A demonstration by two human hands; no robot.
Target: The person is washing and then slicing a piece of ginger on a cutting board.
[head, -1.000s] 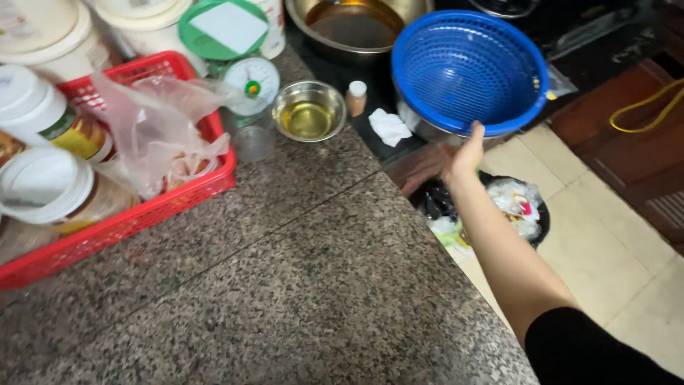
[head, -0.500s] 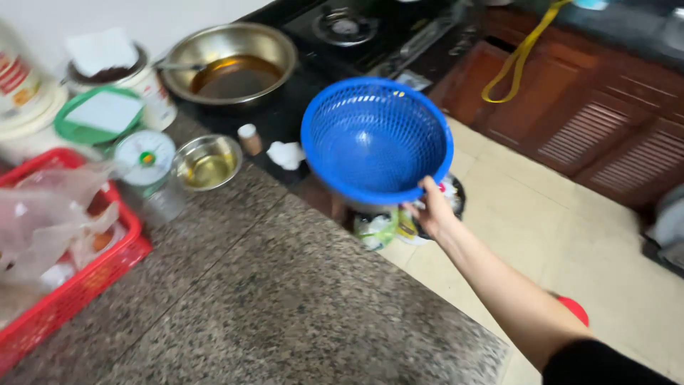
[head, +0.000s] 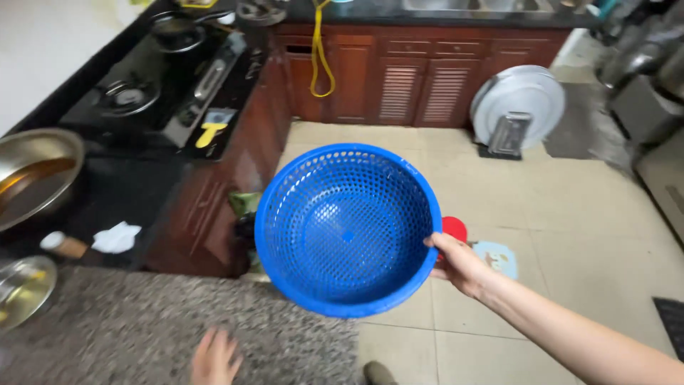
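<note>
While the right hand [head: 462,265] grips the blue basket [head: 348,228] by its rim, fingers wrapped over the near right edge and clamped on the plastic, the basket hangs in the air off the end of the counter, above the tiled floor [head: 584,214]. It is tilted so the perforated inside faces the camera, and it appears empty. Nothing else supports it; the whole load is on that single grip.

Left of the grip and lower, the left hand [head: 214,356] hovers over the speckled stone counter [head: 142,328], fingers spread apart and holding nothing. It is blurred, so whether it touches the stone cannot be told.

Further left of the grip, on the dark counter section, lie a crumpled white tissue [head: 116,237] and a small bottle [head: 63,245], with two metal bowls [head: 32,182] beyond them. Well beyond the basket sit the gas stove [head: 153,93] and wooden cabinets [head: 420,85]. A red lid [head: 453,228] lies on the floor just behind the gripping fingers.

Assessment: the basket is lifted and carried clear of the counter. It has not been set down anywhere, and only one hand is engaged.
</note>
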